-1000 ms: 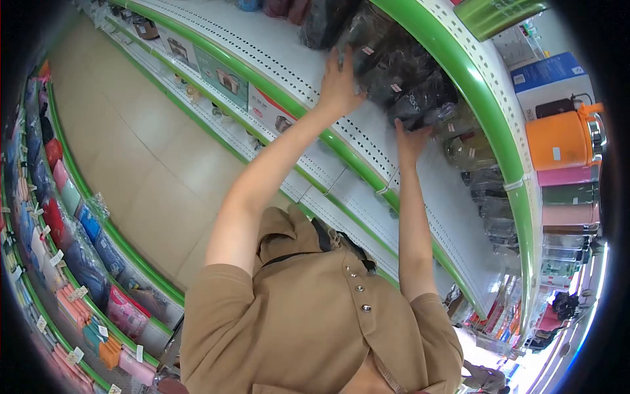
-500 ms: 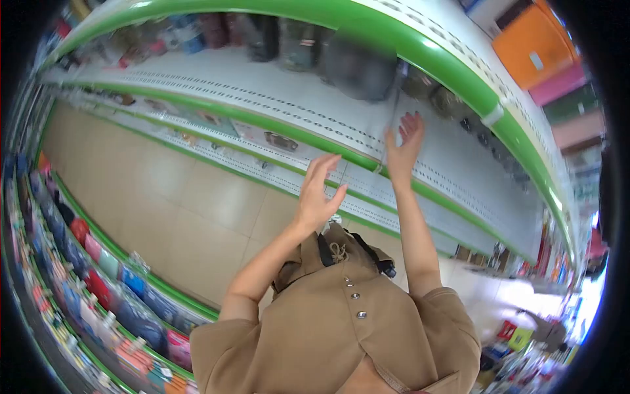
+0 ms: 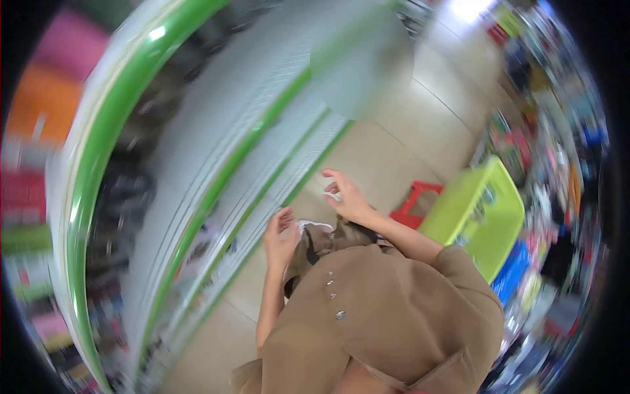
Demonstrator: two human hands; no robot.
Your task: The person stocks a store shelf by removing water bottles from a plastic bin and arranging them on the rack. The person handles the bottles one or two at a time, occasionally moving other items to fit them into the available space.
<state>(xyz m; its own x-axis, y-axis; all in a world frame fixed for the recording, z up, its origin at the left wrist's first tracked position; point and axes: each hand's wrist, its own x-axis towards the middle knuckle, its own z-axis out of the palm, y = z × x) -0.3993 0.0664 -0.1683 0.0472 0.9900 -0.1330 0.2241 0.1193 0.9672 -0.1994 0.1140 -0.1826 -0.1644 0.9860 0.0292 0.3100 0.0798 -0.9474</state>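
Note:
My left hand (image 3: 280, 235) hangs in front of my trousers beside the lower shelf edge, fingers a little bent and spread, nothing in it. My right hand (image 3: 349, 198) is held out over the floor, index finger extended and thumb apart. A small white patch shows between its fingers, and I cannot tell whether it is held or lies behind. The green-edged shelf unit (image 3: 226, 164) stands to the left of both hands. Below them a white shoe edge (image 3: 316, 224) shows at my trousers.
A lime-green basket (image 3: 469, 203) with a red handle (image 3: 417, 202) is on the right. Behind it goods (image 3: 558, 197) crowd the right side. Boxes in orange and pink stand on the upper shelf at far left. Beige floor tiles (image 3: 420, 125) run between.
My view has swung to the right, so the shelves now lie at left and the basket has come into view. Both hands have drawn back from the shelf, closer to my body.

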